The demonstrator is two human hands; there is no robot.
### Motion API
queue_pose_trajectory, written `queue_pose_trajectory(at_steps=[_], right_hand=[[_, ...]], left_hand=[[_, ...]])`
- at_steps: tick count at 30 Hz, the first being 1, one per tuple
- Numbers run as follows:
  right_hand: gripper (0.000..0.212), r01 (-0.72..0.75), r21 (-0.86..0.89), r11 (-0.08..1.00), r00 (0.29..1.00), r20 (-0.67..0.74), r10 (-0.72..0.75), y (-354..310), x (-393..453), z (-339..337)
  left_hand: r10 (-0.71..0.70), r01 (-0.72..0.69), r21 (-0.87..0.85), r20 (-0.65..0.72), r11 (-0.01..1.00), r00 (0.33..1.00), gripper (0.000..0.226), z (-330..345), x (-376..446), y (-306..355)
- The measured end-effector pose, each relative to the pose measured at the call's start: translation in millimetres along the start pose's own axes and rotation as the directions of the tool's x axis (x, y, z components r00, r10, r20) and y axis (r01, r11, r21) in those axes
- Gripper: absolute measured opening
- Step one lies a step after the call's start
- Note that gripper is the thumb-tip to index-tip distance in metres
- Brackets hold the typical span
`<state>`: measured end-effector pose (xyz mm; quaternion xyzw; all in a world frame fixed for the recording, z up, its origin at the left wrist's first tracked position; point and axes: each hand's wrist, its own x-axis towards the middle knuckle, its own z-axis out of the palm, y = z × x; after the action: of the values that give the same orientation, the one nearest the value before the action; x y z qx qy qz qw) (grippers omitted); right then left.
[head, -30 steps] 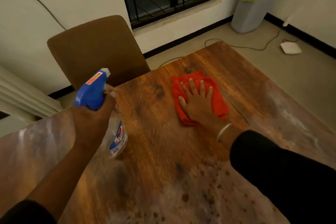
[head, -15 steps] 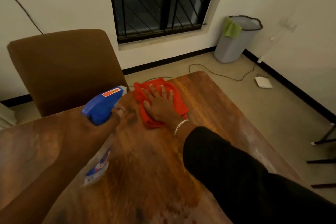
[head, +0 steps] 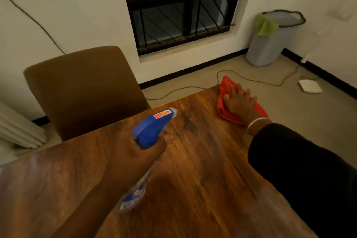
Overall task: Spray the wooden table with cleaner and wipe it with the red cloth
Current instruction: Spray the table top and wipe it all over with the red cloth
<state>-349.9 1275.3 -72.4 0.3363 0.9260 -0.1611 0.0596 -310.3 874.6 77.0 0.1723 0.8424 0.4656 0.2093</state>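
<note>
My left hand (head: pixel 139 152) grips a spray bottle (head: pixel 150 127) with a blue trigger head and a clear body, held above the middle of the wooden table (head: pixel 202 170), nozzle pointing toward the far edge. My right hand (head: pixel 239 102) lies flat, fingers spread, pressing the red cloth (head: pixel 222 106) onto the table's far right corner. Part of the cloth hangs past the table's edge. A black sleeve covers my right forearm, with a bangle at the wrist.
A brown chair (head: pixel 83 91) stands against the table's far left side. On the floor beyond lie a cable (head: pixel 251 78) and a white flat device (head: pixel 310 86). A grey bin (head: pixel 270 44) with a green cloth stands by the wall under the barred window (head: pixel 181 6).
My right hand has slid the red cloth rightward along the far edge to the table's corner. My left hand with the bottle has moved toward the table's middle.
</note>
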Motion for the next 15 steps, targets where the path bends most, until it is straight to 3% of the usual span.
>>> queue_pose_trajectory(at_steps=[2, 5, 7, 10, 12, 14, 15], right_hand=[[0.064, 0.071, -0.048, 0.996, 0.996, -0.051, -0.073, 10, -16, 9], [0.061, 0.147, -0.076, 0.986, 0.986, -0.071, -0.153, 42, -65, 13], [0.06, 0.096, -0.051, 0.994, 0.992, -0.082, -0.1, 67, -106, 14], [0.062, -0.046, -0.024, 0.999, 0.993, -0.113, 0.043, 85, -182, 25], [0.065, 0.034, -0.084, 0.996, 0.996, -0.074, -0.04, 88, -221, 40], [0.064, 0.122, -0.142, 0.982, 0.991, -0.033, -0.128, 105, -223, 35], [0.062, 0.089, -0.142, 0.986, 0.995, -0.039, -0.096, 115, -215, 26]], left_hand=[[0.047, -0.049, -0.014, -0.089, 0.999, 0.995, 0.025, 2, 0, 0], [0.015, -0.012, 0.092, -0.03, 0.996, 0.999, 0.04, 10, 2, 4], [0.039, -0.038, 0.109, -0.005, 0.993, 0.999, 0.051, 17, 4, 8], [0.109, -0.114, 0.22, 0.033, 0.969, 0.993, 0.035, 34, -1, 17], [0.175, -0.19, 0.311, 0.074, 0.931, 0.982, 0.035, 43, -9, 20], [0.28, -0.297, 0.287, 0.099, 0.911, 0.955, 0.038, 49, -18, 20], [0.316, -0.333, 0.253, 0.106, 0.908, 0.943, 0.038, 51, -23, 17]])
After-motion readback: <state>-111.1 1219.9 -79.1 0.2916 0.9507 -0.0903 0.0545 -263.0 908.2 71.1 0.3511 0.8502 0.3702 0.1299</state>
